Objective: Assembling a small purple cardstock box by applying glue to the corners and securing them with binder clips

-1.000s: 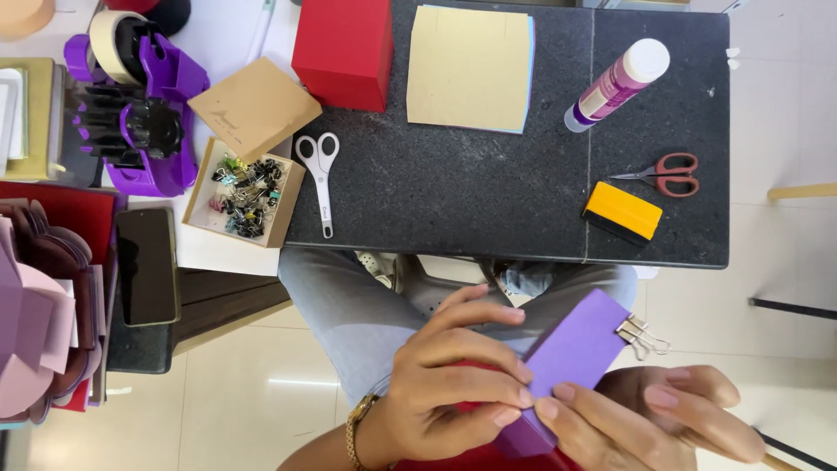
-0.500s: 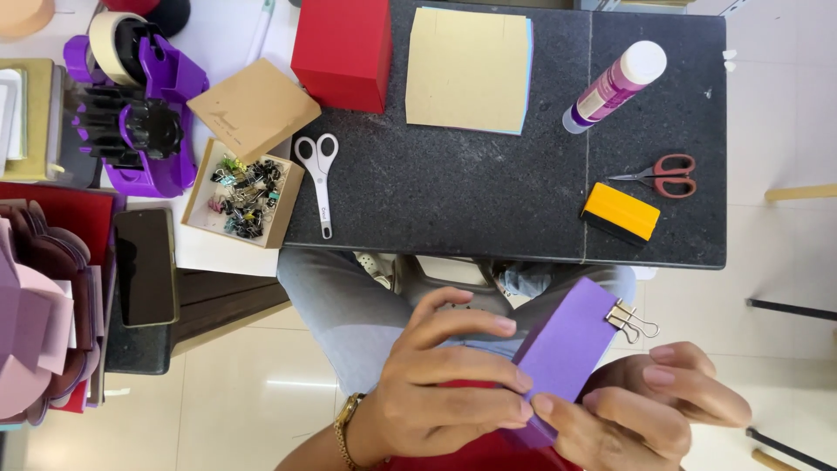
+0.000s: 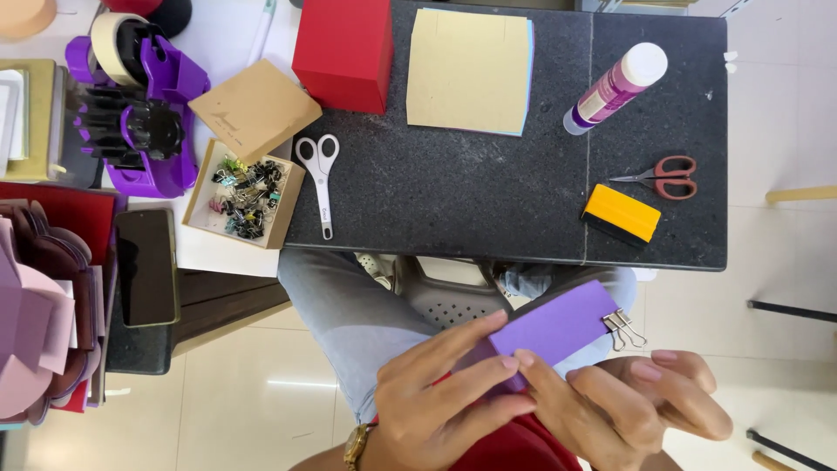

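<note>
Grip, left: my left hand wraps the near, lower end of the flat purple card box panel, fingers curled over its top face and closed on it.
Grip, right: my right hand sits just beside, thumb tip pressed against the panel's lower edge, the other fingers spread loose beneath it; pinched on the panel as far as I can tell.
Panel place: I hold it above my lap, well below the edge of the black stone worktop, not touching it.
Long axis: it runs from my hands at lower left up to the right, tilted.
Far end: silver wire binder clips clamp the upper right end, their loops sticking out past the edge.
Nearer hand: my right hand lies closer to the clips; my left is at the opposite end.
Under the panel: something red shows between my wrists; I cannot tell what it is.
</note>
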